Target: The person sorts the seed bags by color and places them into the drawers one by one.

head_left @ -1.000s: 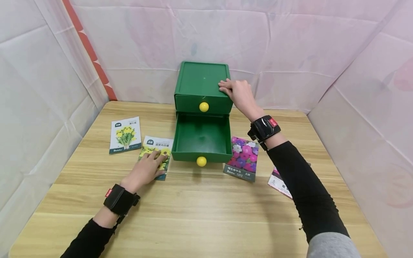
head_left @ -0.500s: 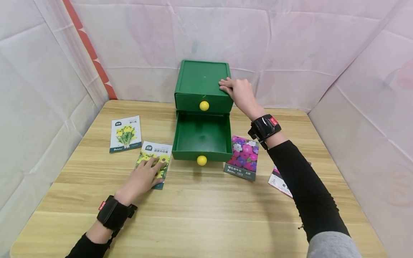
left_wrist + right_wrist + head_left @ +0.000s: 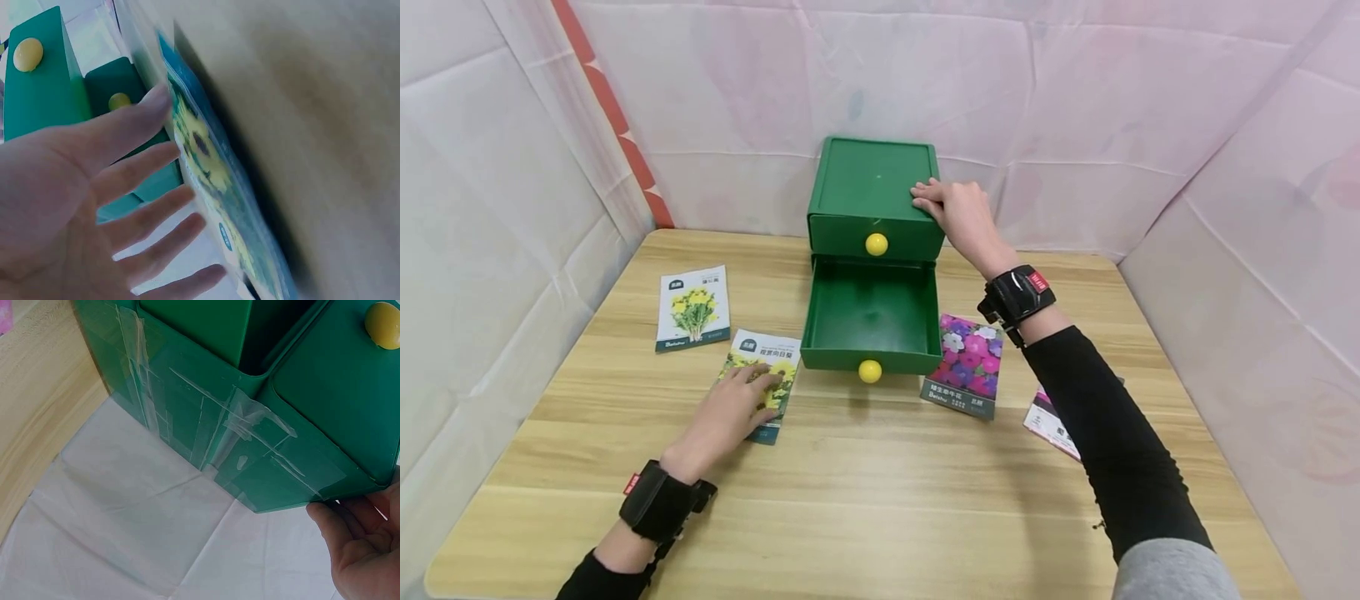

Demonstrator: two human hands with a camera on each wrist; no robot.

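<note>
The left hand point(image 3: 727, 414) lies palm down with straight, slightly spread fingers point(image 3: 145, 220) pressing a sunflower seed packet point(image 3: 763, 375) flat on the wooden surface point(image 3: 880, 500), just left of the open lower drawer point(image 3: 871, 321). The right hand point(image 3: 958, 215) reaches forward, its fingers resting relaxed on the front right corner of the green drawer cabinet point(image 3: 874, 187). Bare surface lies open toward the near edge.
</note>
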